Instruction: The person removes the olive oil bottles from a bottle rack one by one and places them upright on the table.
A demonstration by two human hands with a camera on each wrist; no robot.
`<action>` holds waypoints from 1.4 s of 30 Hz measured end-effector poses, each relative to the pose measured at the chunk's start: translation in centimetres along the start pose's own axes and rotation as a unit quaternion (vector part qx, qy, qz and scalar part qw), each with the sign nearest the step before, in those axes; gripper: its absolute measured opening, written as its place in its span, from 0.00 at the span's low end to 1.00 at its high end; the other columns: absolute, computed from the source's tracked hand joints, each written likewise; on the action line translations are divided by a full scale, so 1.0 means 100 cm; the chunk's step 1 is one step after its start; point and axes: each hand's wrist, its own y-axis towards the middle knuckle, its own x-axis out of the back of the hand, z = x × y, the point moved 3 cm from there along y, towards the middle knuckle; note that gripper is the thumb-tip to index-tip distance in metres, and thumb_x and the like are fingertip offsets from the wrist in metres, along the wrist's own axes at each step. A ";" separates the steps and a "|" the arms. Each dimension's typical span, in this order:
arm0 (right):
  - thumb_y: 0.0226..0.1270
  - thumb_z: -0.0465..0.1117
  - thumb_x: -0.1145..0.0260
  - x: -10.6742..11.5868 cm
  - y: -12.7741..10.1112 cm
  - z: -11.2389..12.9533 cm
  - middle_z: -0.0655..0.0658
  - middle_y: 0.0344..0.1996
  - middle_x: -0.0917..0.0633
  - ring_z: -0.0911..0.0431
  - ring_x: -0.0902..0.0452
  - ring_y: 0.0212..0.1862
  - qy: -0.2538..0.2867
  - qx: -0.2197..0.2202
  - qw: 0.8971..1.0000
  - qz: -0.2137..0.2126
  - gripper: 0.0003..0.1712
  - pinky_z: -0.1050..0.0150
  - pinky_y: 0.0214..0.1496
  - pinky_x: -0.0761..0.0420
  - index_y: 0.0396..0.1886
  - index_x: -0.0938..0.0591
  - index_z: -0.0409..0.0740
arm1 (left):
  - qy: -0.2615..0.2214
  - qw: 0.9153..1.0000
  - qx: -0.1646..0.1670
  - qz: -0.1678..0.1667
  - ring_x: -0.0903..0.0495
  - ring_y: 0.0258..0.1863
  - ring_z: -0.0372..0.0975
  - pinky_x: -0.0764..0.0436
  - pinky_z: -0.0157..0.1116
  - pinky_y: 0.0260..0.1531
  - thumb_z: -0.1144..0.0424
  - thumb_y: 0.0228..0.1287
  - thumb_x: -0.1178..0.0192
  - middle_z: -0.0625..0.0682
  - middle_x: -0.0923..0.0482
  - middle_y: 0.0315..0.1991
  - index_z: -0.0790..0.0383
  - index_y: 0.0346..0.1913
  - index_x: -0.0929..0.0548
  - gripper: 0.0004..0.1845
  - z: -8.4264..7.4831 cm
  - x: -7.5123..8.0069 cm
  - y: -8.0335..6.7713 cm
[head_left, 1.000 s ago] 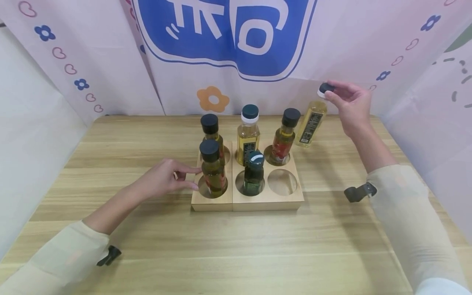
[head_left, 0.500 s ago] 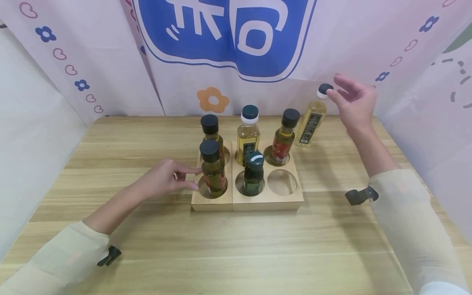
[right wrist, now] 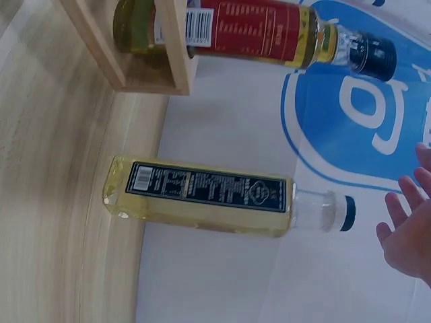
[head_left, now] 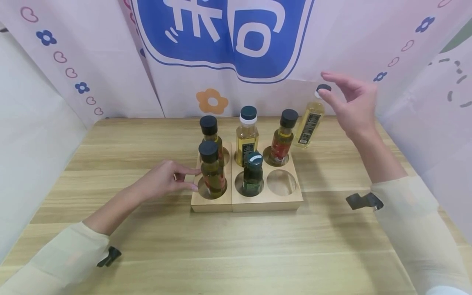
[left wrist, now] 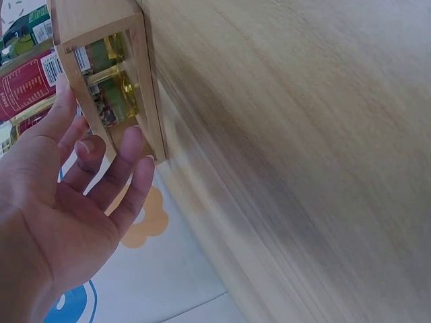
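Note:
My left hand [head_left: 166, 176] touches the left edge of a wooden bottle rack [head_left: 267, 206] with thumb and index fingertip, its other fingers loosely bent in the left wrist view. Beside the rack's far right corner, a clear bottle of yellow oil [head_left: 309, 125] with a dark cap and black label stands upright on the table. My right hand [head_left: 352, 104] is at the height of that cap, thumb and fingers spread wide. In the right wrist view a gap shows between the fingers [right wrist: 402, 212] and the oil bottle's cap [right wrist: 347, 213].
Several bottles stand in the rack: black-capped ones with red labels [head_left: 281, 148], another yellow oil bottle [head_left: 247, 135] and a short dark green bottle [head_left: 253, 176]. The front right hole [head_left: 282, 183] holds no bottle. A printed white cloth [head_left: 166, 90] hangs behind the table [head_left: 236, 250].
The fingers of my right hand have let go of the oil bottle's cap and spread apart; the bottle stays standing in place. My left hand stays at the rack's edge.

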 end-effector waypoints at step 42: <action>0.62 0.21 0.28 -0.041 -0.048 -0.022 0.52 0.43 0.10 0.58 0.13 0.44 0.021 -0.093 0.986 0.134 0.21 0.70 0.50 0.16 0.55 0.13 0.35 | -0.013 1.000 0.001 0.004 0.33 0.18 0.33 0.33 0.31 0.18 0.60 0.58 0.22 0.51 0.12 0.30 0.68 0.56 0.12 0.24 0.001 0.000 0.001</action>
